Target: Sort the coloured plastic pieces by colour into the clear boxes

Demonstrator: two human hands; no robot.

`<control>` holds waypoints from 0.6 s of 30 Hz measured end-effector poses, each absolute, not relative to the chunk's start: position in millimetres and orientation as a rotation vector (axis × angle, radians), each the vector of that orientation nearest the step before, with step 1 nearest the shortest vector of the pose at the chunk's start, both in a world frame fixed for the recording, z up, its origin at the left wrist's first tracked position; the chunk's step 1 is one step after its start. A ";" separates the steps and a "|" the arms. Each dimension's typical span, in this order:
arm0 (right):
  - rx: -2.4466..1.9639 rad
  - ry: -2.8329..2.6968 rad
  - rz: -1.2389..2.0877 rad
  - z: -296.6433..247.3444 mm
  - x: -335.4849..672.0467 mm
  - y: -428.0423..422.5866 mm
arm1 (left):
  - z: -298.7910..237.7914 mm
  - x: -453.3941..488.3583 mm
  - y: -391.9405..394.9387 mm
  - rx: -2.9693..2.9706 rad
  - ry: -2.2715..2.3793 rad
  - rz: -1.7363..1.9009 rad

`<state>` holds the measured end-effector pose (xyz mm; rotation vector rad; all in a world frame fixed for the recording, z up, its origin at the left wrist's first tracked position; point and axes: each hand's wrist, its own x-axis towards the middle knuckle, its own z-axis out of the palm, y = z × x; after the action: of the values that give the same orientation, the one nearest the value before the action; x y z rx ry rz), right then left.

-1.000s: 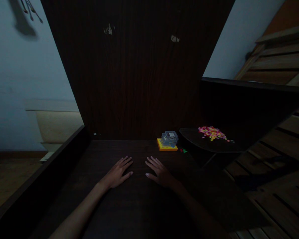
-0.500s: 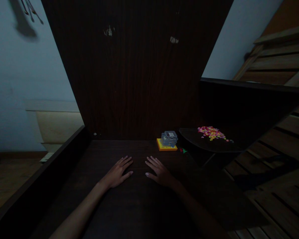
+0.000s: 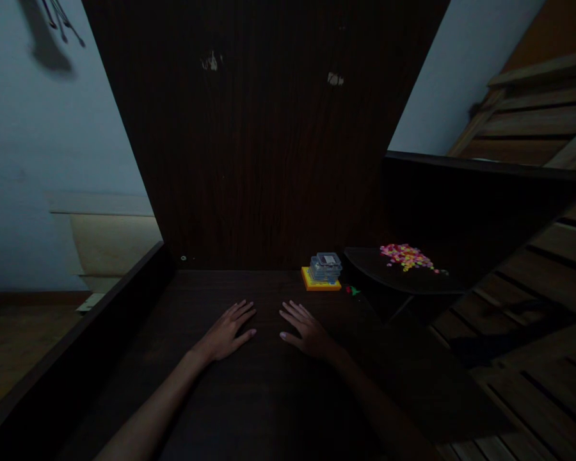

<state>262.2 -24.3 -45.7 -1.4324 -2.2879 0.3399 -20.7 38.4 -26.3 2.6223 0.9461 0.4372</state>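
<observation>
My left hand (image 3: 228, 331) lies flat on the dark wooden desk (image 3: 240, 410), fingers apart and holding nothing. Across a small gap, my right hand (image 3: 304, 330) rests palm down in the same way, its thumb pointing toward the left hand. Just beyond the right hand sits a yellow-orange box (image 3: 310, 280), with a stack of clear plastic cases (image 3: 325, 267) on top of it. Beside the box, to its right, is a small red and green item (image 3: 352, 291), too small to make out.
A curved corner shelf (image 3: 365, 259) at the right holds a pile of small pink, red and yellow pieces (image 3: 407, 256). A tall dark panel (image 3: 273, 147) closes off the back. A raised side board (image 3: 77, 339) edges the left. Wooden slats (image 3: 532, 403) stand at the right.
</observation>
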 end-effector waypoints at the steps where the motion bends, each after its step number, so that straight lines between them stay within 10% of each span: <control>1: -1.426 -2.283 0.347 -46.0 262.3 -24.3 | -25.9 -20.9 38.1 2.620 0.943 0.449; 18: -1.465 -1.869 -0.394 65.6 355.1 25.2 | -21.4 -23.1 7.4 2.705 0.935 0.756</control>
<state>355.1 25.2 65.6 -1.4651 -1.8695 -0.3943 -23.1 7.4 -21.4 2.7048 0.9349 0.7557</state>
